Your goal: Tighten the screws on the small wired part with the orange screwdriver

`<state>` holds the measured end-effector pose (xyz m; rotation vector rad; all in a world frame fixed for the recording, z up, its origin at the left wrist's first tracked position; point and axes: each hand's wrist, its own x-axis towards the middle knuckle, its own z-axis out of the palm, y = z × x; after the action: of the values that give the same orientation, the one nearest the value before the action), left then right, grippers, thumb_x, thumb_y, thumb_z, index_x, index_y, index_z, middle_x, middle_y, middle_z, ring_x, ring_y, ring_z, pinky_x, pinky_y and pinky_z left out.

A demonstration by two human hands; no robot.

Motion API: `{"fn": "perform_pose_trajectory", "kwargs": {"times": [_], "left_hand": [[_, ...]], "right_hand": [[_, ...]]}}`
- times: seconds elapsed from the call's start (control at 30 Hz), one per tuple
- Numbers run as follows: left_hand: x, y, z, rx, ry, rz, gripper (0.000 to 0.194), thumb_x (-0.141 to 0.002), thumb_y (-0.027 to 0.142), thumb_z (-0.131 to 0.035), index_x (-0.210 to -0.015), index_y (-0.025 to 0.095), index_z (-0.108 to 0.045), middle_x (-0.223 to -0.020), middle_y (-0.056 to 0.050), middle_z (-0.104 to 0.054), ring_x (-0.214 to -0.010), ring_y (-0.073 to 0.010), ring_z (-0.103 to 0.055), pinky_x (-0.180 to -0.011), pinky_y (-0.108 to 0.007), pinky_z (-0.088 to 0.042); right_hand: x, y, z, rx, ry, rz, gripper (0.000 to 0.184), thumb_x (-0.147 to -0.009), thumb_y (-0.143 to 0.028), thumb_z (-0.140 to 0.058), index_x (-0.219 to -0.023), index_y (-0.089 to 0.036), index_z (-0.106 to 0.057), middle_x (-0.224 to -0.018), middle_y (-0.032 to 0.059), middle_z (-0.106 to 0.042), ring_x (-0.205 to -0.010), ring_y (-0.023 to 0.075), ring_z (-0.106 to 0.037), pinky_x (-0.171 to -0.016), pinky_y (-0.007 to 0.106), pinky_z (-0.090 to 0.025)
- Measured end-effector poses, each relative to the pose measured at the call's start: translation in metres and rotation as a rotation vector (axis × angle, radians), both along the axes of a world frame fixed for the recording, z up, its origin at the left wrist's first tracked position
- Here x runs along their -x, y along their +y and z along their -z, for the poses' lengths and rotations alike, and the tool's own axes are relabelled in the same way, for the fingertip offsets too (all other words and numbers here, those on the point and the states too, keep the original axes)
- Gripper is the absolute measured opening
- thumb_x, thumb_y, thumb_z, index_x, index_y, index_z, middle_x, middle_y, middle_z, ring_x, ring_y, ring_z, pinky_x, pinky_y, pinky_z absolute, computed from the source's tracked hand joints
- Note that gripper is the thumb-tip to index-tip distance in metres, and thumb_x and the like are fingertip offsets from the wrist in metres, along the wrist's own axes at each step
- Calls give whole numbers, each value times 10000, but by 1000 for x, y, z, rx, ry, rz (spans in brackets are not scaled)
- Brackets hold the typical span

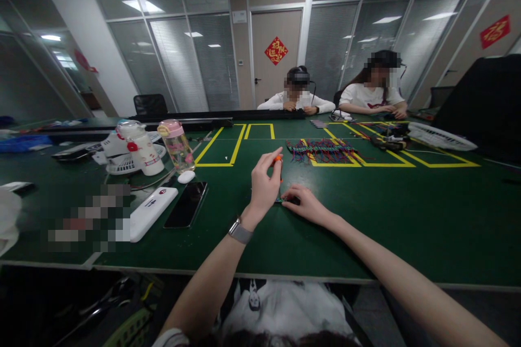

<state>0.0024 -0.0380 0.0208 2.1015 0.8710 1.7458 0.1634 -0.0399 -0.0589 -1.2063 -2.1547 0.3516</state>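
Screwdriver-like tool (278, 159), just below frame centre, stands pinched in the left hand (264, 183); the right hand (300, 200) grips a small board (279, 200) beneath. The tool seems light, stiff, best held by its handle; the board, fragile, by its edges.

The 2 bare arms (205, 282) (391, 265) converge from the lower corners of the head view. The left grip (264, 187) is raised above its wrist (249, 218), thumb and fingertips drawn together in a pinch; the right grip (304, 201) lies lower and just beside it, fingers bent and pointing left, the forearm stretched long and slanting.
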Motion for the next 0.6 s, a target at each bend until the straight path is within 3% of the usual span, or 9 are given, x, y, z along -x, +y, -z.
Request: {"fn": "perform_pose_trajectory", "kwargs": {"times": [0.13,0.2,0.27,0.33,0.43,0.5,0.6], "left_hand": [[0,0,0,-13,1,-159,219,-862,255,-591,-1065,214,-665,-951,-49,-551,-850,-148,-564,-820,-297,-481],[0,1,0,5,12,-113,271,-903,251,-523,-1153,229,-627,-1021,-62,-551,-909,-151,-569,-856,-305,-474],[-1,1,1,37,8,16,331,-945,220,-425,-1246,242,-560,-1058,-63,-581,-930,-142,-586,-849,-293,-479],[-1,2,2,46,1,81,326,-945,216,-430,-1243,239,-561,-1024,-52,-612,-894,-135,-599,-808,-273,-487],[-1,1,1,13,11,-61,259,-883,259,-566,-1126,218,-643,-944,-46,-595,-837,-142,-581,-785,-275,-483],[0,0,1,2,22,-132,261,-890,254,-553,-1130,215,-646,-979,-58,-575,-874,-151,-574,-824,-291,-476],[0,0,1,17,10,-22,327,-945,187,-416,-1226,220,-580,-1089,-71,-586,-970,-149,-583,-881,-299,-468]], "right_hand": [[0,-1,-1,6,1,2,82,-800,-202,-651,-869,-179,-689,-830,53,-629,-804,196,-571,-763,335,-450],[0,-1,-1,8,-1,1,81,-802,-204,-650,-870,-179,-687,-835,54,-630,-805,196,-572,-765,338,-450],[0,-1,-1,9,-5,3,85,-803,-206,-650,-875,-178,-687,-834,55,-630,-805,198,-572,-767,341,-450],[0,-1,-1,4,-10,5,86,-802,-206,-653,-876,-179,-688,-826,52,-627,-807,200,-570,-768,341,-447],[0,-1,-1,-1,-10,5,83,-801,-203,-654,-873,-180,-689,-824,50,-623,-802,195,-568,-762,333,-445],[0,-1,-1,-1,-11,2,82,-802,-202,-653,-872,-176,-688,-820,50,-622,-797,192,-566,-758,329,-445],[0,0,-1,0,-20,-2,86,-803,-199,-651,-876,-169,-687,-815,53,-625,-795,192,-564,-758,331,-445]]}}
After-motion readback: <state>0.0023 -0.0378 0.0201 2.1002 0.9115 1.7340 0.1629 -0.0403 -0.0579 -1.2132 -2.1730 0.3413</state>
